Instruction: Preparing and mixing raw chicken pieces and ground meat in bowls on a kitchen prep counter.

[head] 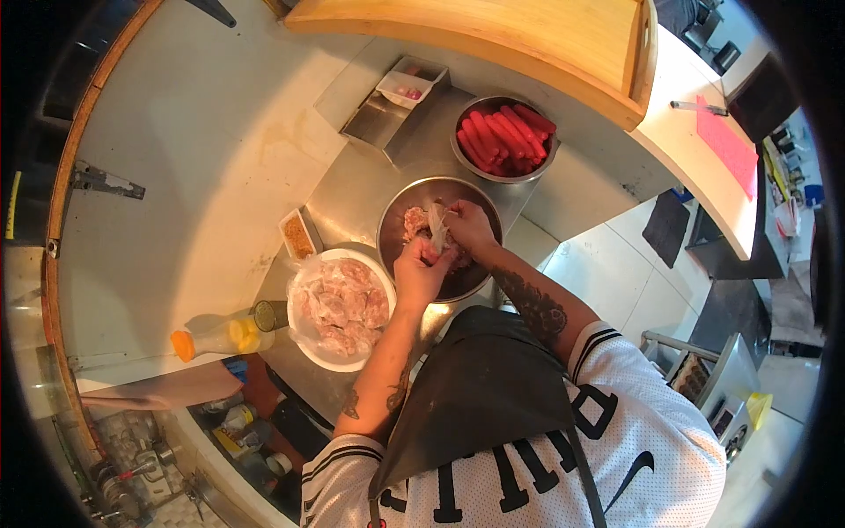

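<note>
Over a round metal bowl (490, 206), my left hand (420, 274) and my right hand (470, 228) grip a crumpled piece of clear plastic film (436, 228) between them. Raw ground meat (415, 220) lies in the bowl beneath and beside my fingers. Left of my left hand, a white tub (330, 363) holds several plastic-wrapped portions of raw meat (343, 303). Behind the metal bowl, a second metal bowl (467, 171) is filled with red sausages (508, 132). A small white container of orange-brown seasoning (298, 237) stands beside the tub.
A metal tray (370, 122) with small white containers (403, 88) stands at the back of the steel counter (350, 178). A wooden tray (502, 26) rests on the raised ledge. An orange-capped bottle (228, 338) and a drinking glass (269, 316) are at the left.
</note>
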